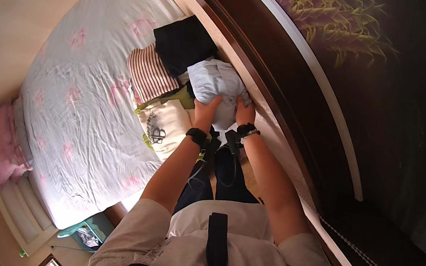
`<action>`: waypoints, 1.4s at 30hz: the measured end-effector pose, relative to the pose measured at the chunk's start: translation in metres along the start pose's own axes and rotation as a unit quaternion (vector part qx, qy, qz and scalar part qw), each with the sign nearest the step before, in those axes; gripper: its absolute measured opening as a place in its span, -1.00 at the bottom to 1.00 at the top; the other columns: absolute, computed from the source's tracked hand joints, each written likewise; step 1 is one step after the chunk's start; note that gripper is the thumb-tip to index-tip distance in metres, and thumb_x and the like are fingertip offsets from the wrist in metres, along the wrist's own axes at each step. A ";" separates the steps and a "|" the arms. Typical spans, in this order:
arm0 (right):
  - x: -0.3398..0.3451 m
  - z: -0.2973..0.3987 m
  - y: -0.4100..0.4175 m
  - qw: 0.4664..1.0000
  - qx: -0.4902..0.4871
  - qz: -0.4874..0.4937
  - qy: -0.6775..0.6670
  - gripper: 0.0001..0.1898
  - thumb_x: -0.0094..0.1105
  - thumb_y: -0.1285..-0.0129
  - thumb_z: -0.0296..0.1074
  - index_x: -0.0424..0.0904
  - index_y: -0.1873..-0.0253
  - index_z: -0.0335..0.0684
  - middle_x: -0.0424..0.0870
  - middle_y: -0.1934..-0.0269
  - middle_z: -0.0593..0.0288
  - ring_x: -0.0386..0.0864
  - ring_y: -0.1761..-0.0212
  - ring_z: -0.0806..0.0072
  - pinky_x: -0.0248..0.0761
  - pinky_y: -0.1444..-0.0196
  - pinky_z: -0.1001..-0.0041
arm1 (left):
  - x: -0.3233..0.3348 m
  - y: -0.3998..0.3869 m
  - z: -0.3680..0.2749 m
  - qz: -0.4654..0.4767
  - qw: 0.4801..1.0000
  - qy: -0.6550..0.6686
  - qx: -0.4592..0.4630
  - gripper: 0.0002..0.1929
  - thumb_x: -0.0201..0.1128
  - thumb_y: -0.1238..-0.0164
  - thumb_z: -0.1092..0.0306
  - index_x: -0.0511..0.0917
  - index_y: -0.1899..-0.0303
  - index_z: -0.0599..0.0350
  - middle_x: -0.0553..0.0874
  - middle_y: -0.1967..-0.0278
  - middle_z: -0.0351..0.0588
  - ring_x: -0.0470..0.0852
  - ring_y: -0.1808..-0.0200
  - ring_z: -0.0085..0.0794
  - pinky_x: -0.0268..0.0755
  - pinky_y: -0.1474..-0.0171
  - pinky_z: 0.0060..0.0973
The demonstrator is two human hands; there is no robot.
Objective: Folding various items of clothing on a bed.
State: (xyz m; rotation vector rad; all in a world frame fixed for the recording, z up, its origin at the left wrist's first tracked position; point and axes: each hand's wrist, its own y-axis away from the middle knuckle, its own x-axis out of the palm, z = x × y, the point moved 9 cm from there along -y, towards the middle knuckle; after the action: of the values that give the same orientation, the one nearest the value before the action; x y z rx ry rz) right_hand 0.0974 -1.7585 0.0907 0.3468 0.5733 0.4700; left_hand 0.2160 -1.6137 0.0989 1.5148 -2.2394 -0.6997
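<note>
A bundled light blue-grey cloth (217, 78) is gripped between my two hands at the edge of a bed. My left hand (205, 110) holds its left side, and my right hand (245, 112) holds its right side. Just beyond lies a folded black cloth (184, 43). Left of the bundle rests a folded striped cloth (150, 74), brown and white. Nearer to me is a cream garment (167, 127) with a dark print, lying over a yellow-green cloth (182, 97). Both wrists wear black bands. Some fingers are hidden by the bundle.
The bed has a pale sheet (73, 109) with pink flowers. A pink pillow (6, 145) lies at the far left. A teal container (88, 234) stands below the bed's corner. A dark wooden frame (252, 51) runs along the right, with a beaded chain (365, 260) beside it.
</note>
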 end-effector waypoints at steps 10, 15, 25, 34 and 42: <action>-0.006 0.009 0.014 0.997 -0.022 0.014 -0.070 -0.32 0.14 -0.07 -0.11 0.16 -0.17 -0.50 0.25 -0.13 -0.35 0.20 -0.21 -0.04 0.07 -0.24 0.33 | -0.004 0.016 -0.038 -0.102 0.978 -0.138 0.122 -0.12 0.37 0.13 0.02 0.13 -0.08 0.53 0.40 -0.01 0.30 0.43 -0.05 -0.10 0.28 -0.06 -0.38; 0.003 -0.006 0.003 0.999 0.023 0.042 -0.022 -0.35 0.13 -0.08 -0.21 0.13 -0.19 -0.50 0.19 -0.18 -0.31 0.17 -0.24 -0.02 0.04 -0.26 0.34 | 0.005 0.005 -0.008 -0.065 0.990 -0.110 0.052 -0.19 0.37 0.11 0.04 0.17 -0.03 0.51 0.42 0.01 0.29 0.45 -0.02 -0.15 0.30 -0.03 -0.38; -0.001 -0.012 -0.006 0.998 -0.014 0.057 0.011 -0.39 0.03 -0.13 -0.13 0.18 -0.17 -0.50 0.29 -0.13 -0.29 0.22 -0.21 0.00 0.08 -0.23 0.38 | 0.009 0.053 -0.060 -0.146 0.908 -0.302 0.250 -0.15 0.27 0.00 0.16 -0.03 -0.23 0.42 0.12 -0.20 0.37 0.09 -0.27 0.01 -0.05 -0.28 -0.20; -0.035 0.001 0.046 0.990 -0.003 0.103 -0.096 -0.52 0.04 -0.20 -0.19 0.24 -0.06 -0.49 0.45 0.04 -0.10 0.42 -0.01 0.29 0.25 -0.07 0.43 | 0.090 0.048 -0.065 0.015 0.685 -0.562 0.463 -0.41 0.09 -0.13 0.15 0.21 -0.23 0.02 0.16 -0.28 0.02 0.03 -0.33 -0.10 -0.23 -0.31 -0.04; -0.038 -0.016 0.068 0.985 -0.030 0.148 -0.077 -0.47 0.15 -0.10 -0.29 0.19 -0.09 -0.47 0.41 0.04 -0.08 0.44 0.04 0.28 0.34 0.03 0.41 | 0.093 0.040 -0.058 -0.031 0.670 -0.584 0.457 -0.42 0.11 -0.09 0.15 0.26 -0.20 0.01 0.20 -0.25 0.04 0.08 -0.30 -0.09 -0.23 -0.29 0.01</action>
State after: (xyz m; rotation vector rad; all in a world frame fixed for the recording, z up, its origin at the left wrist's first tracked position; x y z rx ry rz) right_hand 0.0377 -1.7177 0.1245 0.4102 0.3575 0.7390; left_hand 0.1824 -1.6992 0.1701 1.7501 -4.0030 -0.6683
